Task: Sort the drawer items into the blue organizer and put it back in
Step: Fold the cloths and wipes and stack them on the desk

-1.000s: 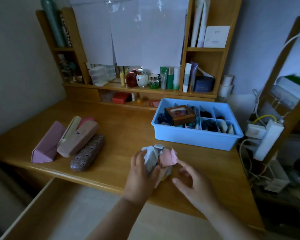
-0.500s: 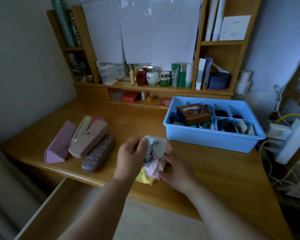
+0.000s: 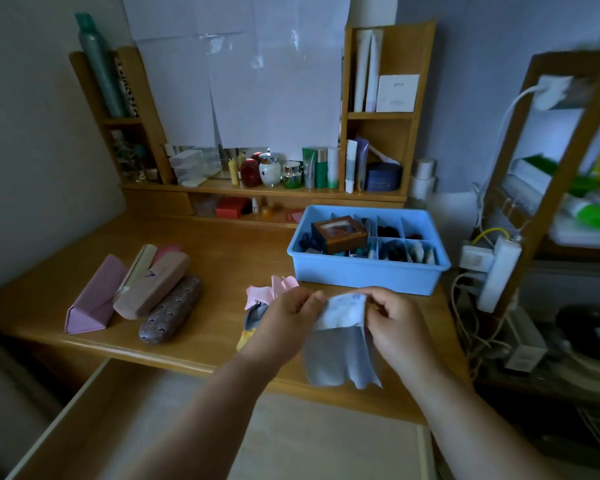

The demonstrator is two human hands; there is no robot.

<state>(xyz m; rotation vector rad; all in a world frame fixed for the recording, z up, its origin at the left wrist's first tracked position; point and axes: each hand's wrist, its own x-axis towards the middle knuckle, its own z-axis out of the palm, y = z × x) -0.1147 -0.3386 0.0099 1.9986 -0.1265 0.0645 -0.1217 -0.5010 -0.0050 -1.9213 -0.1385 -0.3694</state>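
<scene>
Both hands, left hand (image 3: pixel 288 317) and right hand (image 3: pixel 394 315), pinch grey cleaning cloth (image 3: pixel 340 344) over counter (image 3: pixel 222 268); folding step, next needs free slot in blue organizer (image 3: pixel 368 271).

1. Two bare forearms come in from the bottom edge of the head view, with no sleeves in sight.
2. The left hand (image 3: pixel 284 315) wears no glove, ring or watch that shows.
3. The right hand (image 3: pixel 394 318) is just as bare, and its wrist carries no band.
4. The nails are too dim and small to make out.
</scene>
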